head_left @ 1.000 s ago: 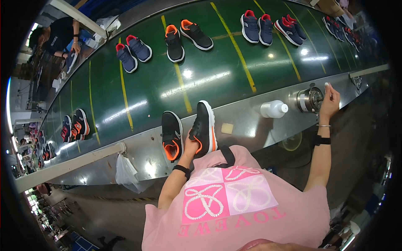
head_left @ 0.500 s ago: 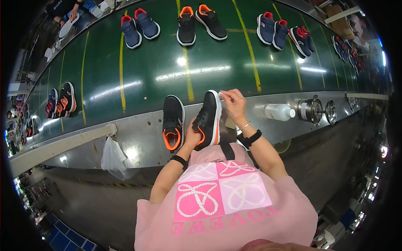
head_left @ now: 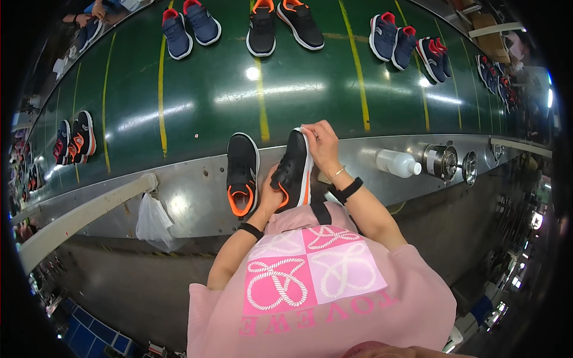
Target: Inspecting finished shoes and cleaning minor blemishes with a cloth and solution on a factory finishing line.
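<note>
Evidently, the tilted black shoe [head_left: 293, 164] is held at the metal table [head_left: 197, 188] so that its white-and-orange sole edge turns toward the right hand [head_left: 311, 133]. The left hand [head_left: 273, 196] is curled around the shoe near its opening, probably to steady it while leaving the toe free. The right hand has its fingertips drawn nearly together against the rim of the shoe's toe; they may pinch a small white scrap, but beside the white rim this is hard to tell. Just left of the tilted shoe lies its mate [head_left: 243, 164], opening toward the person, seemingly set there to be within easy reach. To the shoe's right sit a white bottle [head_left: 395, 161] and, farther along, a metal pot [head_left: 439, 161], likely placed to suit the right hand. Some left fingers are lost behind the shoe, and whether its heel meets the table or the pink shirt [head_left: 412, 292] cannot be told. Beyond the shoe, on the green belt [head_left: 209, 116], a black-and-orange pair [head_left: 261, 33] is clipped by the view's top edge.
</note>
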